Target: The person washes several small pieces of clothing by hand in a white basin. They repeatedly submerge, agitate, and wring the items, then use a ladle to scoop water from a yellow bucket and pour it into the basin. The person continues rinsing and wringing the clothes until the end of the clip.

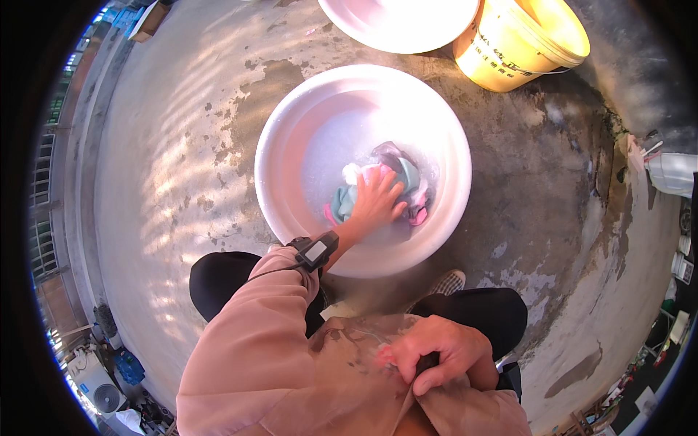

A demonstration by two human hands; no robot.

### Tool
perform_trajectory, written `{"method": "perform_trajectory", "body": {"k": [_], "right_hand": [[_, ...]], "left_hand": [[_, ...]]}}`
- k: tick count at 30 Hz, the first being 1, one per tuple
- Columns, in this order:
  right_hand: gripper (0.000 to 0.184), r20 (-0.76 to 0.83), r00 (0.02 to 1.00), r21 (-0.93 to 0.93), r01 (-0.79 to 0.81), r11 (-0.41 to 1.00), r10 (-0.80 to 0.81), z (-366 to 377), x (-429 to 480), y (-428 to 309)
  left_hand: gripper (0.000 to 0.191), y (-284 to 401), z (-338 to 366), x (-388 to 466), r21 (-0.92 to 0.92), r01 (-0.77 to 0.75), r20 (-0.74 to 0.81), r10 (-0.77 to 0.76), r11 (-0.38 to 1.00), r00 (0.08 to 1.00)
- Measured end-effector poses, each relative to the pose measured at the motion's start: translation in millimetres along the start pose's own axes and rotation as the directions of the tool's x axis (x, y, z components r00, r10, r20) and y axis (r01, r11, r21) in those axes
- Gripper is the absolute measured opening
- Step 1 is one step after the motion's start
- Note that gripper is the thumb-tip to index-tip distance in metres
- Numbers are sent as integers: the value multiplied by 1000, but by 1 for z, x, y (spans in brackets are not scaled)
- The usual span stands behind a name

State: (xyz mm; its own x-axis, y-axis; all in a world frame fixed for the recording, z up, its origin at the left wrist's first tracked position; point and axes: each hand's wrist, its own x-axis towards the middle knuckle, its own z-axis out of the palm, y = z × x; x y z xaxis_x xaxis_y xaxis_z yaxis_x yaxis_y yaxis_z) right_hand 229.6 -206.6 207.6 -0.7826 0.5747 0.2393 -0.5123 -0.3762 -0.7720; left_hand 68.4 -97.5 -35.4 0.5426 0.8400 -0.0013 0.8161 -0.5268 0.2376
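Note:
A round, pale pink plastic basin point(278, 158) stands on the floor between my knees, holding cloudy, sudsy water point(332, 133). My left hand point(376, 199) lies palm down with spread fingers on a bunch of wet cloths point(410, 175) in green, pink, white and grey. Part of that bunch is hidden under the hand. A black device point(317, 250) is strapped to my left wrist. Close to my body, my right hand point(444, 349) pinches the front of my pink-brown top point(349, 381) between thumb and curled fingers. Some of the gripped fabric is hidden by the hand.
Beyond the basin stand a second pale basin point(403, 27) and a yellow bucket point(491, 49) bearing writing. The concrete floor point(180, 136) has damp patches. An outdoor air-conditioner unit point(101, 384) is at lower left; a whitish container point(673, 173) is at far right.

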Motion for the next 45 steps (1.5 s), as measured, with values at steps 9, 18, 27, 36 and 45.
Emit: {"method": "perform_trajectory", "body": {"k": [9,18,27,36,45], "right_hand": [[15,-243,970,-80,-23,997,3,-20,-13,-3],[19,-164,982,-264,49,963,-94,18,-25,-5],[22,-54,990,-165,116,979,-127,25,-22,-4],[16,-248,968,-81,17,997,-37,5,-39,0],[19,-296,945,-258,59,964,-137,34,-38,4]], "left_hand": [[44,-70,64,125,-120,459,168,-437,880,883],[49,-56,1,144,-208,365,135,-343,907,930],[71,22,-46,6,-142,-186,58,195,972,979],[54,-15,33,35,-101,-280,244,297,955,923],[53,-50,57,155,-403,326,311,-207,855,928]]}}
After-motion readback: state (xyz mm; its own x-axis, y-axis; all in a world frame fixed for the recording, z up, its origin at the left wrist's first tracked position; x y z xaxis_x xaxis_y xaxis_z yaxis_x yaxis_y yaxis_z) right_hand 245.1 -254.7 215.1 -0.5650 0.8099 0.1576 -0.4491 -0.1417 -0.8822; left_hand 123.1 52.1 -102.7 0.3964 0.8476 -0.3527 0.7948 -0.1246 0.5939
